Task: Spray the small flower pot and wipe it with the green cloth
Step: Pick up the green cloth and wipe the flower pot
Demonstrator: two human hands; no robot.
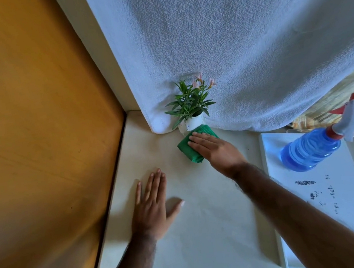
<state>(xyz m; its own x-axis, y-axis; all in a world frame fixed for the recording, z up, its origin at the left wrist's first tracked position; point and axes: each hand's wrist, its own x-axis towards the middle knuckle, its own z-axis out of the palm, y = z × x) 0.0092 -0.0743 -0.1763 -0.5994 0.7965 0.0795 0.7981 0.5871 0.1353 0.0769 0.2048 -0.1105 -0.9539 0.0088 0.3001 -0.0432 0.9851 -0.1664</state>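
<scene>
Right hand (pixel 215 149) flat, open on cloth (pixel 190 149), cloth touching pot (pixel 191 124) base. Left hand (pixel 153 206) open, flat on table, nearer than pot. Better: grip cloth, steady pot, wipe around.

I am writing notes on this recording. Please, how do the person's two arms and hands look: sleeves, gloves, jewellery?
Both forearms are bare up to the picture's lower edge, so no sleeve shows. The left hand and the right hand are without gloves. No ring, watch or bracelet is visible on the fingers or wrists. Both forearms carry dark hair. The fingernails are short and look unpainted.
</scene>
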